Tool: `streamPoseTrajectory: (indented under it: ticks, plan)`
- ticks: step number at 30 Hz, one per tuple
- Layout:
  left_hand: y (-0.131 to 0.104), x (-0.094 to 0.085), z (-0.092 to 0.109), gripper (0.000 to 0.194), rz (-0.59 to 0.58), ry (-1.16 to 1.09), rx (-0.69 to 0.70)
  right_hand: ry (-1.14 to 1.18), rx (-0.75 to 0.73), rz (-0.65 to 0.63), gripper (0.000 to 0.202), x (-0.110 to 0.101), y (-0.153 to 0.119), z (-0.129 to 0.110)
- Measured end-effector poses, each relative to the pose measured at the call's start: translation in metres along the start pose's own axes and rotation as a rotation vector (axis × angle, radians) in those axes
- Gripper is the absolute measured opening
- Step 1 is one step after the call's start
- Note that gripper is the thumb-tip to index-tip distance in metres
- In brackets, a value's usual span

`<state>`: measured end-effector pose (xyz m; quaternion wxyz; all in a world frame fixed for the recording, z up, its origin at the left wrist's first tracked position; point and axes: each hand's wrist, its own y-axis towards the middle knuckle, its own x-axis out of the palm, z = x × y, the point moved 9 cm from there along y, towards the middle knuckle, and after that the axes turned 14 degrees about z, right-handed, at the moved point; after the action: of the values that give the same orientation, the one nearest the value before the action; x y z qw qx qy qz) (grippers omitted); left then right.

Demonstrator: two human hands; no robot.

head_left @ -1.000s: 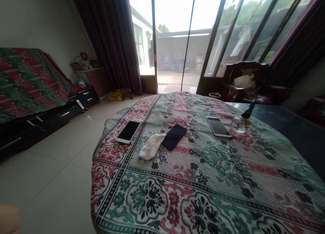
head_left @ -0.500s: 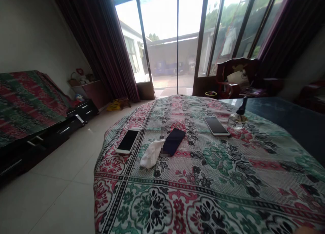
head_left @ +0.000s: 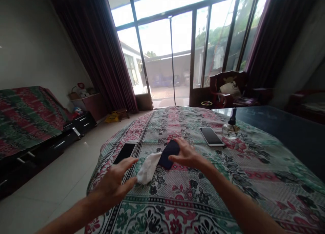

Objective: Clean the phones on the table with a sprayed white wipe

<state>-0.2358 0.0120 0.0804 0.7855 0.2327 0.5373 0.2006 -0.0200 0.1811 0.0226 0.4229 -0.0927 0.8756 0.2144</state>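
My left hand (head_left: 115, 179) is open, thumb and fingers apart, just left of a crumpled white cloth or tissue (head_left: 148, 169). Its fingers partly cover a white phone with a dark screen (head_left: 125, 152). A dark navy, flat rectangular thing (head_left: 167, 156) lies beside the white cloth. Over its right edge reaches my right hand (head_left: 186, 152), thumb and fingers spread on either side; whether they touch it I cannot tell. Farther right lies a second white phone (head_left: 212, 136), next to a clear glass bottle with a dark top (head_left: 230, 128).
A patterned green, red and white cloth (head_left: 177, 190) covers the round table. Beyond its right side is a dark glossy surface (head_left: 266, 120). A wooden chair (head_left: 225, 88) stands by the glass doors, and a black cabinet (head_left: 81, 122) runs along the left wall.
Both hands have come into view from below and reached forward, the left towards the white cloth, the right to the navy thing. The view has tilted up slightly. The objects lie as before.
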Motion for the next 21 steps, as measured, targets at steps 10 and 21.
streamPoseTrajectory:
  ticks: [10, 21]
  plan:
    - [0.013, 0.146, -0.021, 0.046, -0.07, -0.127, 0.013, -0.181, 0.134, -0.209, 0.145, 0.078, 0.001, 0.039]
    - [0.047, 0.135, -0.015, 0.035, 0.047, -0.217, -0.015, 0.02, -0.174, -0.387, 0.135, 0.075, 0.005, 0.019]
